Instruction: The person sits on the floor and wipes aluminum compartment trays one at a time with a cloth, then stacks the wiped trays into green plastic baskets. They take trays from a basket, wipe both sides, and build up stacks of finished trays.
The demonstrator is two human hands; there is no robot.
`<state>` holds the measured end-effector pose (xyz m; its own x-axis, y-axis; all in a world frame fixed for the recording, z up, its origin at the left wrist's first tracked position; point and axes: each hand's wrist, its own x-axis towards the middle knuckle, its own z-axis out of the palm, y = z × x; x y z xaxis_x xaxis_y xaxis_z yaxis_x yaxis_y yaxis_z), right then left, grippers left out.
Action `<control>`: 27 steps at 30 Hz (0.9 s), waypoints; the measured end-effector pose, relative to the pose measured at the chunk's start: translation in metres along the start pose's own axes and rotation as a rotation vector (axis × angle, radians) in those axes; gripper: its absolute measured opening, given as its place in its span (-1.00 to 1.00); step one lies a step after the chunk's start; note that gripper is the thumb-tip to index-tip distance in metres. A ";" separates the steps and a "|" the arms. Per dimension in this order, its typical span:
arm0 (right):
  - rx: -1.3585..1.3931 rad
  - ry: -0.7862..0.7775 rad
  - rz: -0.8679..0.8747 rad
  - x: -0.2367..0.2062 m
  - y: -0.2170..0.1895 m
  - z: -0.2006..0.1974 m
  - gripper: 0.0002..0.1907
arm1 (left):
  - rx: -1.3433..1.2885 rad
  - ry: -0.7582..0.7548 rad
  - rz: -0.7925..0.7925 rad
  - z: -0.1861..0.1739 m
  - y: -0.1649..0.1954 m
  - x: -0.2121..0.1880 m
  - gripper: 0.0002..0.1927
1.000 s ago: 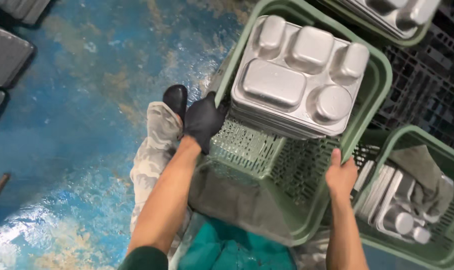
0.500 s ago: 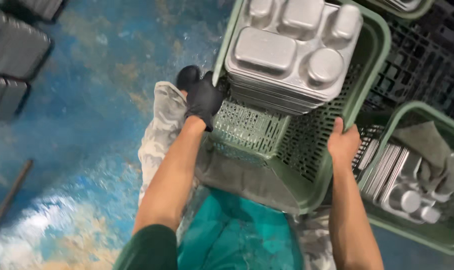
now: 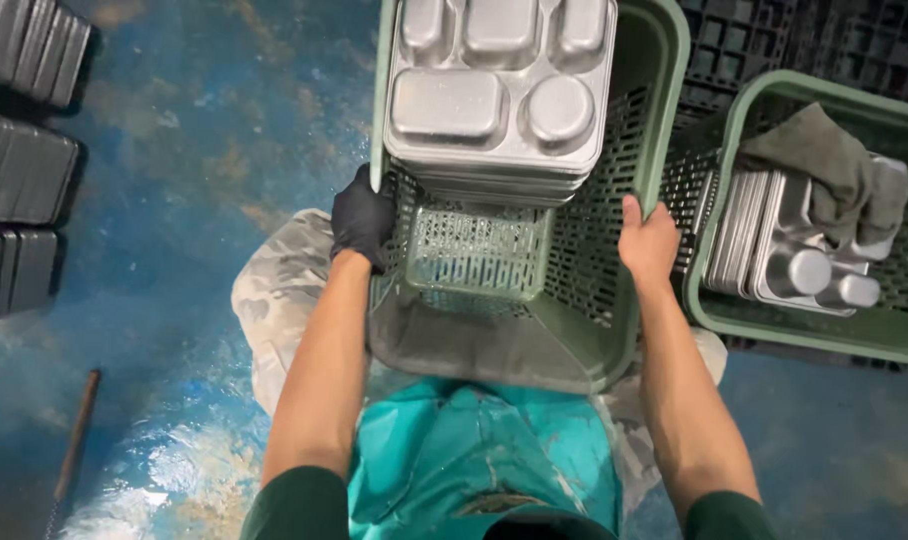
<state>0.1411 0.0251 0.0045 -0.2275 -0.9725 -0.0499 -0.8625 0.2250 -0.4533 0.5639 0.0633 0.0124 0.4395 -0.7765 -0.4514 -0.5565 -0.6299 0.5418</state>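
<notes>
- between the two forearms, from the centre of the view up to 12 o'clock, sits a green plastic crate (image 3: 614, 300) with perforated walls, tilted toward the person so its open inside faces the camera.
- left hand (image 3: 362, 218), in a black glove, is at about 9 o'clock of the crate; its fingers are curled shut around the crate's left rim.
- right hand (image 3: 649, 240), bare, is at about 3 o'clock of the crate; the thumb points up along the right rim and the fingers wrap over the edge, closed on it. the fingertips are hidden behind the wall.
- inside the crate, toward 12 o'clock, lies a stack of steel compartment trays (image 3: 499, 95), the top one face up with rounded wells.
- below the stack the crate's mesh floor shows bare, and a grey patch covers its near wall.
- at 6 o'clock a teal apron (image 3: 484, 460) touches the crate's near edge.
- at 3 o'clock of the view, just beside the held crate, a second green crate (image 3: 804, 335) holds more steel trays on edge with a grey cloth (image 3: 834, 170) draped on them.
- at 9 to 10 o'clock, well apart, dark stacked trays (image 3: 19, 195) lie on the wet blue floor (image 3: 174, 130).
- at 7 o'clock a thin rod (image 3: 74, 440) lies on the floor.
</notes>
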 end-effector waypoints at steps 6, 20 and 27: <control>0.132 -0.099 -0.064 0.020 0.027 -0.011 -0.45 | -0.114 -0.093 0.058 0.018 -0.021 0.020 -0.51; 0.045 -0.063 0.379 0.135 -0.086 0.013 -0.43 | -0.360 -0.140 -0.099 0.004 0.046 0.134 -0.56; -0.111 -0.102 0.288 0.136 -0.078 0.006 -0.49 | -0.377 -0.014 0.098 0.009 0.047 0.126 -0.63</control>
<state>0.1805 -0.1253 0.0280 -0.4277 -0.8678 -0.2530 -0.8147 0.4913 -0.3080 0.5865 -0.0639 -0.0254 0.3862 -0.8346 -0.3927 -0.2964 -0.5155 0.8040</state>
